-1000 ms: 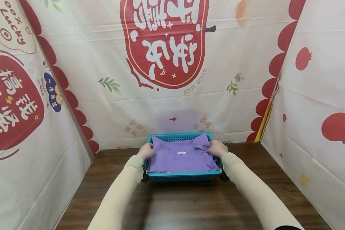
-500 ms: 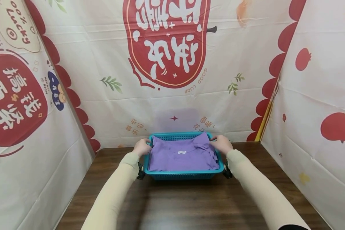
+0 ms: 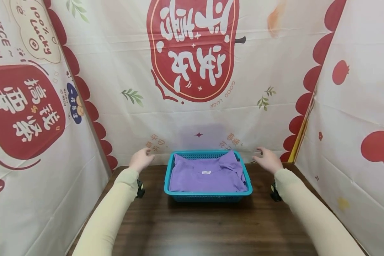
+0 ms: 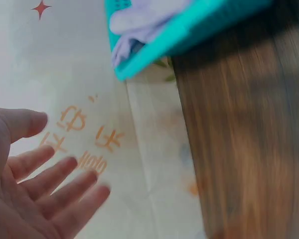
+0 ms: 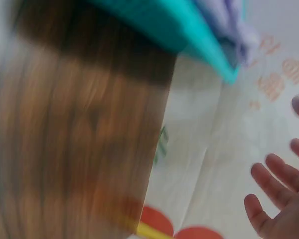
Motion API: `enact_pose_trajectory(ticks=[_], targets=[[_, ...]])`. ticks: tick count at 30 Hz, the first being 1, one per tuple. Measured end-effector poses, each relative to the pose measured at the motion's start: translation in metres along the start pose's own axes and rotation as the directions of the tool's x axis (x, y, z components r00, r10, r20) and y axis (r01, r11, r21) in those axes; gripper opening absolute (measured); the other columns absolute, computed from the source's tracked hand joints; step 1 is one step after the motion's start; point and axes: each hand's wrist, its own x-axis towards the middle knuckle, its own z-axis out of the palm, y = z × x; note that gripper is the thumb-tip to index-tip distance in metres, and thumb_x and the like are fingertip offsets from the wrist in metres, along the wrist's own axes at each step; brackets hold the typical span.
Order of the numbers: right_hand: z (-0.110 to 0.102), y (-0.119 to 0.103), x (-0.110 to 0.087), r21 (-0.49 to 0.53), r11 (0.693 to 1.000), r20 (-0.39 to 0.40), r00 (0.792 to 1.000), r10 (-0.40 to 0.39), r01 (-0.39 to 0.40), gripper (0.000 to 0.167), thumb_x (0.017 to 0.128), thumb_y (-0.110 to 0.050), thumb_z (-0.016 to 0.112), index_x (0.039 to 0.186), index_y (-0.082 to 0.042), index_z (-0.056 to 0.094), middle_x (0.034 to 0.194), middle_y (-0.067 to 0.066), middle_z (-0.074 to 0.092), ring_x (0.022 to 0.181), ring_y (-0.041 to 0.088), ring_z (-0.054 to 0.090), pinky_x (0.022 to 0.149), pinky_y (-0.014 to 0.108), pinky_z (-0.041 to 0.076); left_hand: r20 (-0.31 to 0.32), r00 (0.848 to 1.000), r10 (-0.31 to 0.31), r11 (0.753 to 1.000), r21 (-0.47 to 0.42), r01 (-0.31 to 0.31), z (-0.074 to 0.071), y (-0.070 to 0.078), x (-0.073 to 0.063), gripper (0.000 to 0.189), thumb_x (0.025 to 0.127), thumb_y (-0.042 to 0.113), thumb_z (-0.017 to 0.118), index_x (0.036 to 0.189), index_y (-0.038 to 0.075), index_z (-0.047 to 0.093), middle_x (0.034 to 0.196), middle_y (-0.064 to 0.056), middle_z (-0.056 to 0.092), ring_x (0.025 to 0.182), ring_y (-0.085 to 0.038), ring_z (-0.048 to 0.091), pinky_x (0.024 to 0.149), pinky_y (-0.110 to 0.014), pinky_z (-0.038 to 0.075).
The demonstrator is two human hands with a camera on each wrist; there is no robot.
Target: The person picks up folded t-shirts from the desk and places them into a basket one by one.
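Note:
A purple folded shirt (image 3: 208, 179) with a small white neck label lies inside a teal plastic basket (image 3: 208, 194) toward the back of the table. To the basket's left, apart from it, my left hand (image 3: 142, 159) hovers with relaxed fingers and holds nothing. On the other side my right hand (image 3: 268, 160) is likewise raised and bare, clear of the rim. The left wrist view shows the spread fingers (image 4: 65, 199) of that hand beside the basket corner (image 4: 139, 64). In the right wrist view the fingers (image 5: 279, 181) are loosely spread too.
The dark wood table (image 3: 204, 227) runs back to a printed cloth backdrop (image 3: 192, 117) just behind the basket. Cloth side walls stand at left (image 3: 60, 177) and right (image 3: 348, 142). A dark camera band sits on each wrist.
Both hands have let go of the shirt and moved outward, away from the basket on either side. The shirt stays in the basket. The head view has shifted slightly.

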Motion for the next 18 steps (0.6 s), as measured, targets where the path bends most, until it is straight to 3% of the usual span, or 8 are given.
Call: enact_pose_trajectory(ticks=[3,8,14,18], targets=[[-0.006,0.012,-0.008,-0.059,0.998,-0.017,1.000,0.000,-0.001,0.079,0.093,-0.050,0.058,0.146,0.003,0.033,0.143,0.034,0.035,0.127,0.053,0.035,0.095,0.072,0.029,-0.041,0.999,0.036,0.993,0.115,-0.031,-0.006,-0.005,-0.007,0.060,0.097,0.037,0.053,0.147,0.007,0.040,0.147,-0.019,0.041,0.132,-0.040,0.040,0.103,-0.056,0.036],[-0.006,0.039,-0.020,-0.143,0.989,-0.037,0.999,0.019,-0.024,0.092,0.088,-0.063,0.055,0.149,0.000,0.028,0.147,0.036,0.025,0.129,0.056,0.028,0.089,0.079,0.024,-0.075,0.993,0.095,0.967,0.244,-0.074,0.004,-0.011,-0.010,0.070,0.096,0.049,0.051,0.153,0.015,0.030,0.156,-0.018,0.025,0.143,-0.040,0.018,0.110,-0.060,0.019],[0.016,0.057,-0.027,-0.131,0.990,0.002,0.998,0.057,-0.056,0.098,0.086,-0.067,0.054,0.152,-0.002,0.021,0.150,0.039,0.011,0.134,0.059,0.009,0.092,0.081,0.014,-0.107,0.987,0.118,0.935,0.348,-0.074,0.018,-0.026,-0.015,0.076,0.094,0.059,0.047,0.156,0.023,0.021,0.160,-0.015,0.012,0.146,-0.037,0.000,0.109,-0.067,0.004],[0.033,0.062,-0.029,-0.113,0.991,0.036,0.997,0.072,-0.068,0.101,0.085,-0.069,0.054,0.154,-0.007,0.016,0.153,0.036,0.002,0.136,0.058,-0.003,0.092,0.082,0.000,-0.078,0.993,0.086,0.918,0.393,-0.049,0.027,-0.041,-0.023,0.081,0.092,0.069,0.039,0.157,0.025,0.018,0.161,-0.013,0.005,0.146,-0.036,-0.004,0.108,-0.068,-0.002]])
